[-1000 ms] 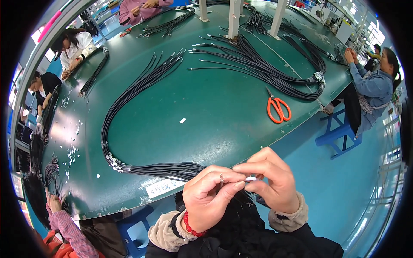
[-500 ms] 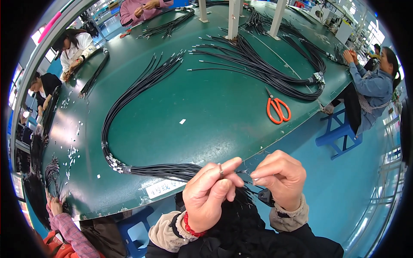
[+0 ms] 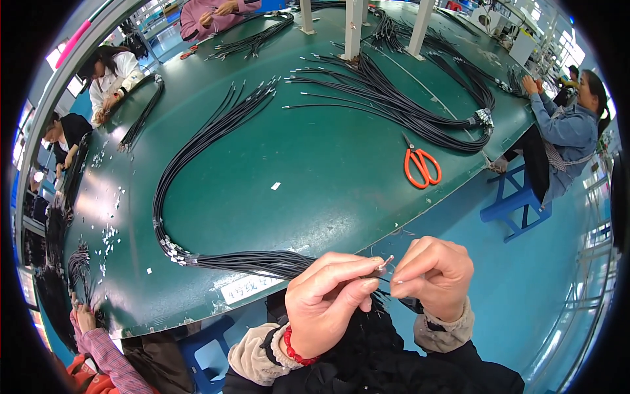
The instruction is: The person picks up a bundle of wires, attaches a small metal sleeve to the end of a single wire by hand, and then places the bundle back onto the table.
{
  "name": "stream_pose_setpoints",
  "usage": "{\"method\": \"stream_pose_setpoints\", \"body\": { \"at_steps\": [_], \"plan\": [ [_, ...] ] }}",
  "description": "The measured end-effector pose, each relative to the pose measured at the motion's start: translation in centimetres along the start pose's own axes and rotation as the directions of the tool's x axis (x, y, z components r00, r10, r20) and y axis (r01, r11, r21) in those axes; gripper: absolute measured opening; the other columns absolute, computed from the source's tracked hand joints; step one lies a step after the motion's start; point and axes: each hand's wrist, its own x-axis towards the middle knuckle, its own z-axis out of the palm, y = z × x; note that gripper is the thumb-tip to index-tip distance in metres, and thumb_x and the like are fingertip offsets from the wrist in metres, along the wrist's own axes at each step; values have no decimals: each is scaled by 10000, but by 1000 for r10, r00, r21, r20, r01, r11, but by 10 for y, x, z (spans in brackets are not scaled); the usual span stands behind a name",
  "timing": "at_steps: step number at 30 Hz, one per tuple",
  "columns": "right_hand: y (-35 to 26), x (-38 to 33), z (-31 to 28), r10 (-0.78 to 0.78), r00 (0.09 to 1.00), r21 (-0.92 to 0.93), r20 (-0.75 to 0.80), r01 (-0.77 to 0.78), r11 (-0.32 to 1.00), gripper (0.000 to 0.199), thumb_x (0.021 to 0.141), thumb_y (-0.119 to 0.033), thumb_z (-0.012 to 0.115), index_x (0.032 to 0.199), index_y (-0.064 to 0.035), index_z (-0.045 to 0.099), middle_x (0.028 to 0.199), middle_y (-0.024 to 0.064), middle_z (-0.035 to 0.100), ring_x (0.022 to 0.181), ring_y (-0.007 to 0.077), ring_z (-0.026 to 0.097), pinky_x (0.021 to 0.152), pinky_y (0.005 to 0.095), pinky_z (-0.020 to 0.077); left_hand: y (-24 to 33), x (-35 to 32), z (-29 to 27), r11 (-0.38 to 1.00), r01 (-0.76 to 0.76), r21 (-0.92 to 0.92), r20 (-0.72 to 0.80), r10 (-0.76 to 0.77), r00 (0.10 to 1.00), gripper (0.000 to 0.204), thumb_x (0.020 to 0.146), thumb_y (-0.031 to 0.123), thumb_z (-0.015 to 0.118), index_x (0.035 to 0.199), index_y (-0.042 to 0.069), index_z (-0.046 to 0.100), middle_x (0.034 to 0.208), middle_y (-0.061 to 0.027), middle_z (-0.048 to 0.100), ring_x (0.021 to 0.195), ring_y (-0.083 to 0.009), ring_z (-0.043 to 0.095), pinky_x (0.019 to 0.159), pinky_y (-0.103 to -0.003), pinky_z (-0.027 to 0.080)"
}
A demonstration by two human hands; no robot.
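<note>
At the near table edge my left hand [image 3: 331, 289] is closed, thumb and forefinger pinching a black cable close to its stripped end [image 3: 387, 262], where thin light and reddish wires stick out. My right hand [image 3: 436, 272] is just beside it, its thumb and forefinger pressed together at the wires; what they grip is too small to make out. A bundle of black cables [image 3: 246, 260] runs from behind my left hand leftward, then curves up to the table's middle. White bands wrap it at the bend. Loose cable ends hang below my hands, partly hidden.
Orange-handled scissors [image 3: 422, 167] lie on the green table [image 3: 315, 203] at the right. Another cable bundle [image 3: 407, 111] lies beyond, near white posts [image 3: 353, 29]. White scraps [image 3: 108, 243] dot the left side. Co-workers sit around the edges; a blue stool [image 3: 518, 213] stands at right.
My left forefinger and thumb have closed together on the cable, and its stripped wires now stick up between my hands. My right hand has shifted slightly down and right.
</note>
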Motion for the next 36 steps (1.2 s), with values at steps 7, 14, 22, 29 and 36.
{"method": "stream_pose_setpoints", "body": {
  "at_steps": [7,14,22,29,36],
  "plan": [
    [0,5,-9,15,996,-5,83,-15,1000,213,604,-37,785,681,-33,587,619,50,598,527,122,540,473,233,374,-4,0,6,977,-137,162,-14,141,990,235,751,-98,634,972,-17,626,851,-119,623,580,-86,575,470,-179,457],
    [2,7,-11,18,998,-5,67,-18,1000,207,632,-105,793,673,-45,599,611,41,597,517,104,559,440,214,389,-7,-3,12,974,-148,170,-44,157,987,255,728,-104,655,965,-17,621,839,-121,632,577,-91,583,464,-183,460],
    [2,4,-7,82,997,-17,12,-81,997,259,598,-100,815,699,-29,587,639,48,582,523,97,501,472,218,349,-6,-4,10,969,-156,191,-44,167,985,276,715,-103,667,971,-15,613,843,-125,641,606,-110,605,488,-194,481],
    [-2,4,-6,154,988,-3,-15,-154,988,226,647,-118,790,705,-26,592,654,57,581,556,98,508,477,215,353,-8,-4,10,931,-226,286,-23,243,970,280,692,-99,688,946,-18,601,833,-137,654,670,-163,646,545,-227,520],
    [-7,2,-4,174,984,44,32,-175,984,151,696,-89,741,759,-13,627,672,68,592,570,105,516,491,211,368,-12,-5,12,909,-312,276,-4,326,945,289,687,-104,689,943,-19,582,815,-147,656,676,-165,648,551,-233,525]
  ]
}}
